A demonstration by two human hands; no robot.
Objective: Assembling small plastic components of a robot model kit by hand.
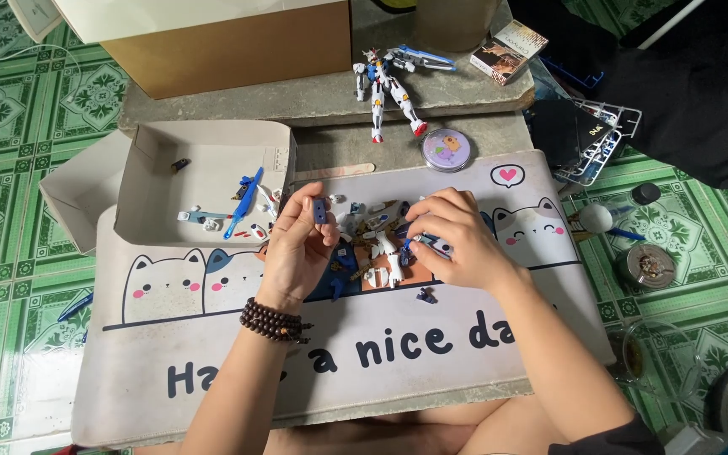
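Near the frame's centre, the left hand (297, 244) pinches a small dark blue part (321, 211) between thumb and fingertips, raised just above the mat (212, 337). The right hand (452, 240) is closed narrowly on a small blue-and-white piece (433, 244), low over a cluster of loose parts (377, 253) at mid-frame. 1 finished robot figure (389, 84) lies at upper centre. More parts wait in the cardboard tray (162, 152) at upper left, so assembly looks far from complete.
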